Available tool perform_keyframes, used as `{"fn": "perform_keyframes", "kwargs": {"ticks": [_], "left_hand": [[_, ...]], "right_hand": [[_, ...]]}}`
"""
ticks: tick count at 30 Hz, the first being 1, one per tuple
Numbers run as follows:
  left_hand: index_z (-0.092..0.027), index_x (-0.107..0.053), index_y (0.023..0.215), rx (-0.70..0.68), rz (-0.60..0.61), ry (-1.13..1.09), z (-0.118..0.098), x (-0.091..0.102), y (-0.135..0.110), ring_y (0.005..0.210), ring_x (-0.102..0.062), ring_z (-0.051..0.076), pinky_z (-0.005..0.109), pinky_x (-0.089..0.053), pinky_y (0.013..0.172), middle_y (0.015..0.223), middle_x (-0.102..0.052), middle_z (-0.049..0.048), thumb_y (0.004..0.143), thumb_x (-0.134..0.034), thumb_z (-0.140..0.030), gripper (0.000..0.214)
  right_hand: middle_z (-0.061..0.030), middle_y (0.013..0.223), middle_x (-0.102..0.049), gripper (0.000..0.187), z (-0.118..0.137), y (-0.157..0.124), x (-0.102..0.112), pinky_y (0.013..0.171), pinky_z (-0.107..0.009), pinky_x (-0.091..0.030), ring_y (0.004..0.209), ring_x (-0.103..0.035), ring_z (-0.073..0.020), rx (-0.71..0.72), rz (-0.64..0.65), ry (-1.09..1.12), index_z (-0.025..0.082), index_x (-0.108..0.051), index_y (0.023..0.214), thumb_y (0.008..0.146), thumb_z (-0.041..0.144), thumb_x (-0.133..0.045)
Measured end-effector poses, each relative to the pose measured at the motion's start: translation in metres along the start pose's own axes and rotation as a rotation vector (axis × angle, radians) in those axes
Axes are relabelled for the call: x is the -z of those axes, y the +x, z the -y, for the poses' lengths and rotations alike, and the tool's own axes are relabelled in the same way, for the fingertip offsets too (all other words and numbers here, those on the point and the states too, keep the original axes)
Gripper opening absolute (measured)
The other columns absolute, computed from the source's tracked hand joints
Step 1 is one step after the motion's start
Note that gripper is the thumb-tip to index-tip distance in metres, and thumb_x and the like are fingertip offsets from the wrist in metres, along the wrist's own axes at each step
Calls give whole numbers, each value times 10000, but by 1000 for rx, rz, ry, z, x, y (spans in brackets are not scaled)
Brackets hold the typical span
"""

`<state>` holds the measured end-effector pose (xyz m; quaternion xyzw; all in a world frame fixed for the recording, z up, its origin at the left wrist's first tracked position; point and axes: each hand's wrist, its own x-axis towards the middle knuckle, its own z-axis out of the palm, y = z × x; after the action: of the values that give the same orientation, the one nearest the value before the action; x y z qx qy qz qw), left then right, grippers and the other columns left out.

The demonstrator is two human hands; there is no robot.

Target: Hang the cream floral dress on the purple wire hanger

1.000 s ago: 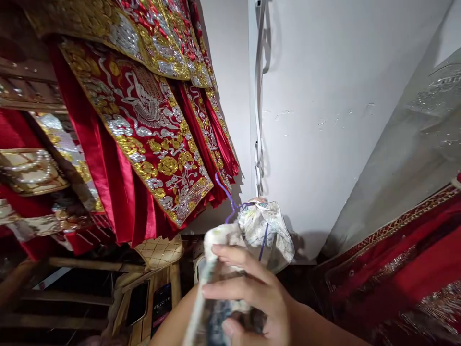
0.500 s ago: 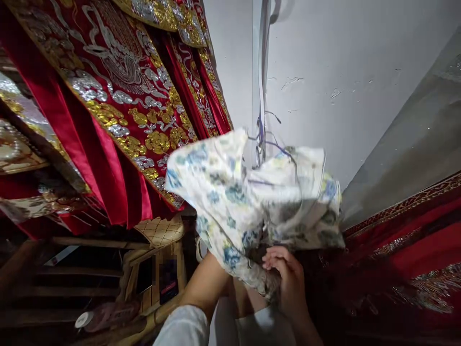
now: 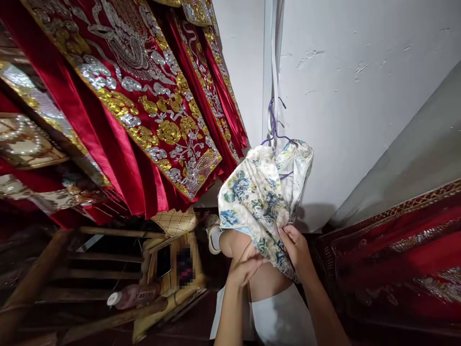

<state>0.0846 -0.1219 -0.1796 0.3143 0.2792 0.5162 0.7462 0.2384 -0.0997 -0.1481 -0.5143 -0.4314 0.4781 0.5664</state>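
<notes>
A white garment with blue and green flowers (image 3: 264, 197) hangs on a purple hanger (image 3: 274, 130) against the white wall. My right hand (image 3: 295, 247) pinches the cloth at its lower edge. My left hand (image 3: 247, 268) is closed on the same hem just to the left, its fingers curled under the fabric. Below the hands I see my knees and white shorts (image 3: 277, 317).
Red satin robes with gold and silver embroidery (image 3: 137, 105) hang at the upper left. More red embroidered cloth (image 3: 392, 250) lies at the right. A bamboo stool (image 3: 173, 259) with a dark device on it stands at lower left, and a small bottle (image 3: 131, 297) lies near it.
The floral garment has dropped from a spread, blurred swing to hang straight on its hanger. Both my hands have moved to its lower hem. The view has shifted slightly.
</notes>
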Motion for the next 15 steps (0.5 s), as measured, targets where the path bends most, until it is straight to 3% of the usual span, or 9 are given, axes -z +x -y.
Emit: {"fn": "perform_keyframes", "kwargs": {"ticks": [2, 5, 7, 12, 15], "left_hand": [[-249, -769, 1021, -28, -88, 185, -3, -5, 1, 1020, -706, 314, 424, -518, 969, 914, -759, 67, 569, -963, -397, 514], [-219, -746, 863, -124, -249, 216, -1, -21, 8, 961, -709, 280, 385, -520, 944, 850, -752, 48, 685, -886, -357, 265], [-210, -744, 885, -151, -315, 99, 3, -31, 12, 1064, -697, 303, 397, -511, 983, 943, -771, 69, 700, -862, -409, 296], [-189, -743, 866, -53, -387, -109, 3, -41, 15, 1151, -685, 349, 434, -509, 1027, 988, -791, 100, 603, -916, -485, 432], [-179, -757, 873, 27, -371, -145, -1, -39, 17, 1168, -683, 358, 447, -494, 1064, 1026, -798, 105, 560, -946, -462, 463]], "right_hand": [[45, 570, -488, 571, -6, 2, -7, 508, -273, -350, 530, -437, -136, -14, -14, 57, 239, -470, 683, 685, 715, -787], [70, 540, -496, 608, -10, 7, -11, 474, -262, -337, 479, -428, -130, -75, -39, 133, 240, -517, 842, 659, 757, -780], [89, 507, -442, 574, -10, 11, -7, 458, -260, -328, 449, -403, -126, -87, 0, 111, 243, -511, 856, 738, 767, -714], [65, 562, -401, 507, -4, 24, 13, 494, -272, -336, 499, -389, -123, -33, 297, -19, 235, -489, 710, 865, 693, -638], [45, 553, -409, 504, -5, 29, 24, 514, -286, -330, 516, -386, -130, 25, 223, -54, 237, -440, 633, 913, 621, -607]]}}
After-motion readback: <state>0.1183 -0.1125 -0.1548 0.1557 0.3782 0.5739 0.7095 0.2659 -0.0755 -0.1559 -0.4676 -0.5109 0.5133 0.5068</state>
